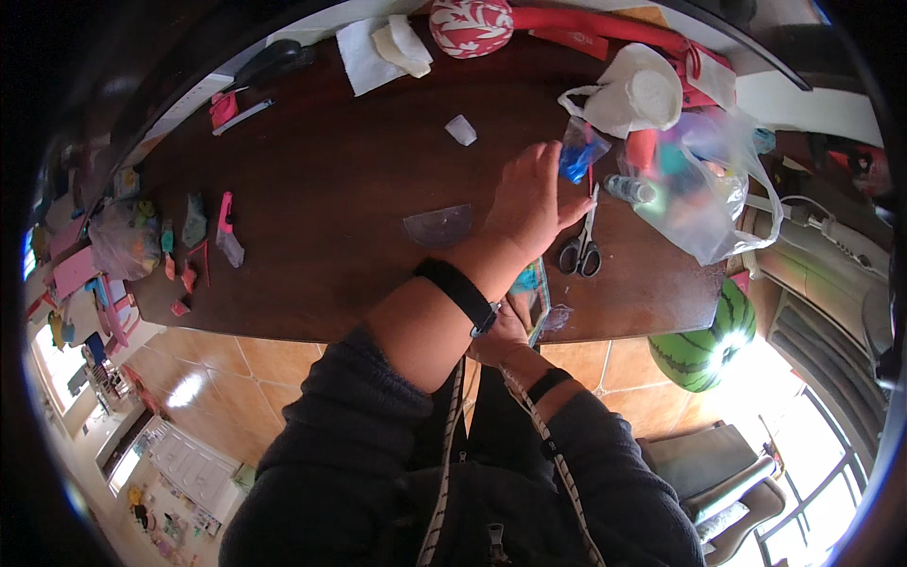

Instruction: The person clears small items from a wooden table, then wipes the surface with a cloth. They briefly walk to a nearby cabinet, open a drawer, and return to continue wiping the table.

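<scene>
My left hand [531,194] reaches over the dark table, thumb spread away from the fingers and nothing seen in its grasp. Right by its fingertips lies a small clear packet with something bright blue inside [576,163]; I cannot tell if they touch. Close to the thumb is a pair of scissors [582,248] with dark handles, blades pointing away from me. Lower down, at the table's front edge, my right hand [504,338] is closed on a flat item with a colourful edge [539,300]. My left forearm partly covers that item, so its kind is unclear.
A small clear bottle [630,189] and a filled plastic bag [704,194] stand at the right, behind a watermelon-patterned ball [704,335] beyond the edge. A white roll [647,90] sits behind. Clear plastic scraps [439,224] and a pink cutter [226,213] lie leftward.
</scene>
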Demonstrator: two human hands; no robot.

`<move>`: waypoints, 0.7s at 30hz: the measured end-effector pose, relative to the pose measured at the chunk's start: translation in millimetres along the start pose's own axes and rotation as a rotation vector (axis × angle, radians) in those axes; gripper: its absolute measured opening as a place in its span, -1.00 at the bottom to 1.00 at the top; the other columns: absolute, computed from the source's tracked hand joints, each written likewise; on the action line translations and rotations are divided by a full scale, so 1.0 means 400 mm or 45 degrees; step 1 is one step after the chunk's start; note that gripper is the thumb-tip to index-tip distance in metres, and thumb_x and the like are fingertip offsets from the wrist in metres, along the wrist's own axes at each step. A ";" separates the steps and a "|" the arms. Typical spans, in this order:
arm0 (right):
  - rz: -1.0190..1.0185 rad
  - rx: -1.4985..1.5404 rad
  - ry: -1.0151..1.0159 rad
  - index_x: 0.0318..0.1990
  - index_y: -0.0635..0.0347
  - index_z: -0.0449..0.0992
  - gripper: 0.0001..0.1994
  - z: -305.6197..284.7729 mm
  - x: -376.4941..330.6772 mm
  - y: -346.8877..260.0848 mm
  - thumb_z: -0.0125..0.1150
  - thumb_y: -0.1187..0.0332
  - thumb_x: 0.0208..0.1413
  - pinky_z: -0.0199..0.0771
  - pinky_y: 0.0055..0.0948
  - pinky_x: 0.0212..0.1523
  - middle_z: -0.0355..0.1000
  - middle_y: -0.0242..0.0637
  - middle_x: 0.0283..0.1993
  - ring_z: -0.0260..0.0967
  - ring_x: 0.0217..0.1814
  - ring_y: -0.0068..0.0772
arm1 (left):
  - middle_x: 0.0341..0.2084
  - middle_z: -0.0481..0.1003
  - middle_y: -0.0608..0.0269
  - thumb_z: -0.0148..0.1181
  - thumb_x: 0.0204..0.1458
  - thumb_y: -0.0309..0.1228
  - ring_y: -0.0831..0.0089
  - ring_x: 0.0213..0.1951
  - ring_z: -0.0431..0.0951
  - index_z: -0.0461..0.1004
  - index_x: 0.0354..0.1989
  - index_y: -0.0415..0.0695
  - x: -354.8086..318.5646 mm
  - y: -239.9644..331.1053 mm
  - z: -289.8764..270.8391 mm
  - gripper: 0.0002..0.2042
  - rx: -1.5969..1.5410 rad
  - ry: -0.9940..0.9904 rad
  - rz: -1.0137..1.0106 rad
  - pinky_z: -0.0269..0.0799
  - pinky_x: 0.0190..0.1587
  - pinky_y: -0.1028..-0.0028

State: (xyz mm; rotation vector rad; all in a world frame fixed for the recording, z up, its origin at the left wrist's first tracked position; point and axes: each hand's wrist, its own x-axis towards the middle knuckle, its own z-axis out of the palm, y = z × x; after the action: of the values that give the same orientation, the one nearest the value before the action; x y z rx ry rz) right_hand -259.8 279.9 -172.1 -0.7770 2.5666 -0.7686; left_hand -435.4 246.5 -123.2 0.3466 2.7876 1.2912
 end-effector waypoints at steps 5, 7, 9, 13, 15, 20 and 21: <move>0.036 -0.147 -0.159 0.11 -0.12 0.28 -0.49 -0.001 0.007 -0.013 0.00 0.02 -0.05 -0.21 0.02 0.28 0.06 -0.37 0.27 -0.12 0.34 -0.24 | 0.01 0.23 0.19 0.02 -0.09 -0.40 0.11 -0.02 0.22 0.33 -0.05 0.02 0.029 -0.096 -0.098 -0.65 0.777 0.012 0.012 0.22 -0.07 0.10; 0.023 -0.175 -0.050 0.18 -0.15 0.19 -0.43 -0.005 0.013 -0.021 0.00 0.01 -0.05 -0.23 0.02 0.28 -0.03 -0.39 0.31 -0.18 0.37 -0.26 | -0.12 0.33 0.19 -0.06 -0.06 -0.42 0.14 -0.08 0.29 0.39 -0.14 -0.04 0.040 -0.148 -0.139 -0.73 0.961 -0.100 0.055 0.27 -0.10 0.16; -0.036 -0.181 0.026 0.21 -0.13 0.15 -0.39 -0.015 0.018 -0.027 0.04 0.04 -0.07 -0.23 0.03 0.28 -0.02 -0.37 0.31 -0.21 0.38 -0.26 | -0.21 0.37 0.18 -0.05 -0.08 -0.43 0.15 -0.15 0.34 0.41 -0.18 -0.07 0.060 -0.194 -0.168 -0.75 1.013 -0.285 0.067 0.31 -0.15 0.21; -0.044 0.274 0.205 -0.02 0.13 0.37 -0.50 -0.076 0.017 -0.001 0.17 0.14 -0.17 0.08 0.05 0.13 0.24 -0.18 0.12 0.15 0.19 -0.12 | -0.38 0.43 0.14 0.01 -0.07 -0.45 0.16 -0.31 0.42 0.43 -0.24 -0.11 0.042 -0.220 -0.189 -0.80 0.881 -0.254 0.164 0.37 -0.25 0.24; 0.048 0.436 0.728 -0.17 0.19 0.36 -0.68 -0.129 0.004 0.022 0.18 0.34 -0.13 0.24 -0.03 -0.08 0.34 -0.05 -0.13 0.28 -0.07 0.01 | -0.38 0.48 0.10 0.20 -0.15 -0.46 0.17 -0.29 0.47 0.45 -0.23 -0.10 0.019 -0.216 -0.216 -0.75 0.620 -0.068 0.038 0.38 -0.21 0.28; 0.982 0.167 1.474 -0.11 0.32 0.22 -0.46 -0.247 0.080 0.220 0.34 0.23 -0.18 0.27 -0.27 -0.27 0.23 -0.06 -0.22 0.23 -0.29 -0.14 | -0.23 0.47 0.15 0.19 -0.05 -0.45 0.40 -0.16 0.47 0.34 -0.07 -0.23 -0.087 -0.140 -0.260 -0.66 -0.999 -0.057 -0.733 0.39 -0.11 0.49; 1.043 0.179 1.489 -0.12 0.32 0.24 -0.46 -0.254 0.100 0.251 0.35 0.22 -0.19 0.27 -0.26 -0.24 0.25 -0.06 -0.21 0.23 -0.27 -0.13 | -0.21 0.43 0.19 0.16 -0.01 -0.46 0.50 -0.14 0.44 0.31 -0.07 -0.28 -0.107 -0.121 -0.264 -0.67 -1.208 -0.081 -0.791 0.37 -0.08 0.52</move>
State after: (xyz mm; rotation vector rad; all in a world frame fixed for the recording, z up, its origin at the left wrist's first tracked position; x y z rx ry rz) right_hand -379.2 367.1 -157.4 1.0780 3.2037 -1.2784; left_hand -417.2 127.7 -93.2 -0.4676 1.6710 2.0623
